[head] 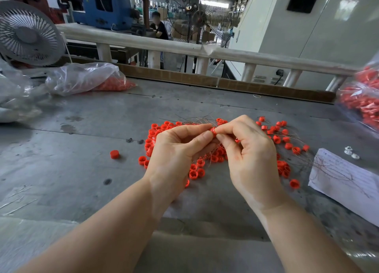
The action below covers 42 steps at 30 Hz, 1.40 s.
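Two hands meet at the middle of the frame, just above a heap of loose caps [155, 131] on the grey table [82, 170]. The left hand [176, 149] has its fingers curled, and its thumb and forefinger pinch one red cap [213, 131] from the left. The right hand [250, 149] pinches the same cap from the right with thumb and forefinger, its other fingers folded loosely beneath.

The cap is held clear of the table, likely so both sets of fingertips can turn it and work one of the thin wires [192, 119] into it (whether a strand sits in it right now is too fine to tell). The wires fan out behind and under the hands, tangled among the caps, so both kinds of stock lie within a short reach.

Lower left of the frame is bare tabletop apart from a stray cap [114, 154], which leaves the left forearm free to swing. To the right, a paper sheet [344, 182] lies near the right wrist, with more wire trailing onto it; a wide sweep that way could drag strands or scatter caps. At the upper left lies a clear bag [86, 77] of red parts, and a second bag [363, 100] sits at the right edge, both well apart from the hands. A cardboard strip [174, 75] lines the table's far edge, probably to stop caps rolling off.
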Available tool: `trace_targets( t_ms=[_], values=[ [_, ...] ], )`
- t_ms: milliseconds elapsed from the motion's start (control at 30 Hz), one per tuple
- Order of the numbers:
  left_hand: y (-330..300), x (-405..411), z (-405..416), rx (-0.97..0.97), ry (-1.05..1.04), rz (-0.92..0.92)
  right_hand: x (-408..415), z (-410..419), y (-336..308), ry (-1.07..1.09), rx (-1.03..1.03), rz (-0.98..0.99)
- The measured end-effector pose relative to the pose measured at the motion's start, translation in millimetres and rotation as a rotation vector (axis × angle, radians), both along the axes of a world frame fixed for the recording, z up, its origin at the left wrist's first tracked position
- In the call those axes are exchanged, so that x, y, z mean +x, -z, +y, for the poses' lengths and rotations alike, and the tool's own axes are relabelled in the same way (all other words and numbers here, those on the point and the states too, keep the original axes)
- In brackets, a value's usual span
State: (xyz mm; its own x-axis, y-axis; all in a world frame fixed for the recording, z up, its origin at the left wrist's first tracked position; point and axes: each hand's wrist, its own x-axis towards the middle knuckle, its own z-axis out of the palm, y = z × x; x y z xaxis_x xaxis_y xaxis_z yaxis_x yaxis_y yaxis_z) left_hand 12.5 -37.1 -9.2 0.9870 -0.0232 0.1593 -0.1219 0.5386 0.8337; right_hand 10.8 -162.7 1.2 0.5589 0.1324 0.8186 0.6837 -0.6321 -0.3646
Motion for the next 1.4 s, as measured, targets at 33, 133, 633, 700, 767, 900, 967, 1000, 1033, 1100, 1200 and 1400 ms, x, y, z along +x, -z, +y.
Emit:
trace_targets(
  t_ms=[33, 133, 633, 700, 767, 900, 967, 1000, 1033, 1100, 1200, 1400],
  values=[
    [-0.2, -0.1, 0.0, 0.007, -0.001, -0.001, 0.1, 0.1, 0.1, -0.001, 0.003, 0.005],
    [-1.1, -0.4, 0.0, 0.017, 0.003, -0.002, 0.4, 0.3, 0.9, -0.001, 0.033, 0.027],
    [-1.8, -1.8, -1.2, 0.007, 0.003, -0.026, 0.2, -1.4, 0.3, -0.018, 0.104, 0.161],
    [-1.0, -1.9, -2.1, 0.008, -0.009, -0.026, -0.1, -0.8, 0.1, -0.012, 0.102, 0.169],
    [0.0, -1.7, -2.9, 0.014, -0.029, -0.020, -0.5, 0.1, -0.3, 0.002, 0.098, 0.172],
    [0.4, -2.0, -3.0, -0.007, -0.045, 0.004, -2.7, 2.0, -0.7, -0.006, 0.077, 0.204],
    [-0.3, -2.7, -3.4, -0.020, -0.038, 0.021, -3.5, 2.6, -0.5, 0.002, 0.066, 0.195],
    [-0.7, -3.3, -3.5, -0.018, -0.035, 0.031, -3.6, 3.0, -0.4, 0.014, 0.064, 0.181],
    [-1.0, -3.5, -3.6, -0.009, -0.036, 0.041, -3.6, 3.1, -0.1, 0.027, 0.064, 0.167],
    [-1.9, -4.0, -4.2, 0.012, -0.040, 0.059, -3.8, 2.8, 0.3, 0.057, 0.051, 0.142],
    [-4.2, -4.7, -4.2, 0.020, -0.028, 0.083, -3.5, 1.5, 0.7, 0.085, 0.002, 0.096],
    [-8.1, -4.9, -3.6, 0.051, 0.009, 0.143, -0.3, -2.8, 1.8, 0.085, -0.040, 0.033]
  ],
)
